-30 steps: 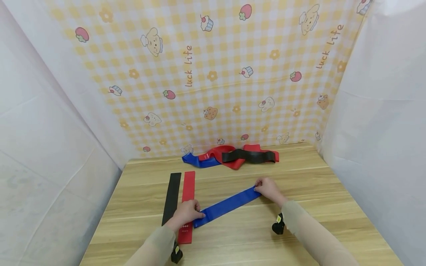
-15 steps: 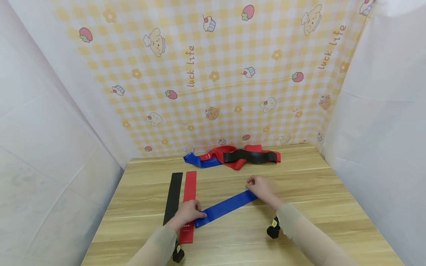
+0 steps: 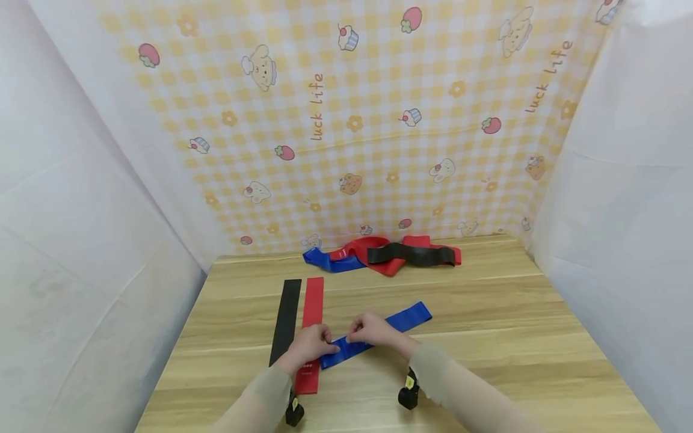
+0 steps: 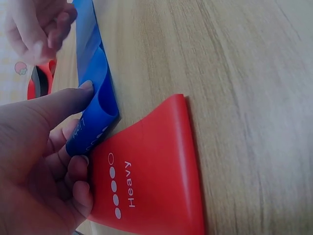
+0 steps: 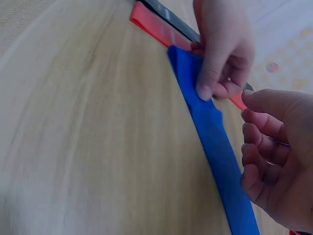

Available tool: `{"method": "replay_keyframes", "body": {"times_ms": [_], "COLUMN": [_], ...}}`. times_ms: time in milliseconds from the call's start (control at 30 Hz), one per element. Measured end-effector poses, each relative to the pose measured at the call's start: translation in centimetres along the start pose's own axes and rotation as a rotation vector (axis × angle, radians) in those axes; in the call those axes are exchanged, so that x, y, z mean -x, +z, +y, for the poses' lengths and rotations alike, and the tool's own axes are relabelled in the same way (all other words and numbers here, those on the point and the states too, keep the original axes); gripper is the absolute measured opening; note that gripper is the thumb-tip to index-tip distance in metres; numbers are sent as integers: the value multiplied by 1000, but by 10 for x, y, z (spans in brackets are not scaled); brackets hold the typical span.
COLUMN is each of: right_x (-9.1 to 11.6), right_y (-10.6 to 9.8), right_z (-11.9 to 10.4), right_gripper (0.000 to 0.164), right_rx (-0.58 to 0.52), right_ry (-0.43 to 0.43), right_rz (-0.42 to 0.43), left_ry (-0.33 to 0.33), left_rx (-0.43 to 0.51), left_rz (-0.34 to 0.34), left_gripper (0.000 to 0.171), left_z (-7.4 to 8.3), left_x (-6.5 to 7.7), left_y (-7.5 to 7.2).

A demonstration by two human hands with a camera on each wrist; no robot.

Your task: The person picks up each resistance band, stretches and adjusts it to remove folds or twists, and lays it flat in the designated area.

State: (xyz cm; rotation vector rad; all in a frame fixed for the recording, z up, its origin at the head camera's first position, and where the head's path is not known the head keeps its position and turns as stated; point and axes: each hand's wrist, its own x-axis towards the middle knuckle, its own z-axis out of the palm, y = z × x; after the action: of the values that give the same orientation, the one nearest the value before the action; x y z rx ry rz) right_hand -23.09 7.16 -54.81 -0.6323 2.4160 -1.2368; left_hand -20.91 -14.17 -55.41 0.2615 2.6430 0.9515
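one hand [image 3: 311, 343] pinches the blue band [image 3: 409, 317]; right hand [image 3: 375, 330] hovers curled.

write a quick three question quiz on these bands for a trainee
1. Multiple choice: which hand pinches the front blue band? a) right b) left c) neither
2. True or false: the front red band lies between the front black band and the front blue band.
3. Fill in the blank: in the left wrist view, the word printed on the front red band is ____.

Key: 1. b, the left hand; 2. true; 3. Heavy.
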Motion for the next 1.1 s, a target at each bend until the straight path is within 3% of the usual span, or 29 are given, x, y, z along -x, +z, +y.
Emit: {"method": "replay_keyframes", "body": {"times_ms": [133, 300, 600, 867, 1100], "right_x": [-2, -4, -6, -6, -5], "right_y": [13, 24, 35, 34, 25], "right_z": [-1, 1, -5, -7, -2], "right_gripper": [24, 44, 48, 51, 47], "right_rx": [43, 152, 289, 278, 127], "right_ry": [-26, -2, 90, 94, 93], "right_rz": [-29, -7, 50, 37, -30], "left_ry": [5, 7, 26, 57, 51], "left_rx": [-15, -23, -31, 1, 36], "left_rz": [8, 3, 9, 10, -27], "left_gripper": [30, 30, 28, 24, 16], "left_z": [-1, 1, 0, -1, 2], "left_x": [0, 0, 0, 3, 5], "left_y": [2, 2, 1, -1, -10]}}
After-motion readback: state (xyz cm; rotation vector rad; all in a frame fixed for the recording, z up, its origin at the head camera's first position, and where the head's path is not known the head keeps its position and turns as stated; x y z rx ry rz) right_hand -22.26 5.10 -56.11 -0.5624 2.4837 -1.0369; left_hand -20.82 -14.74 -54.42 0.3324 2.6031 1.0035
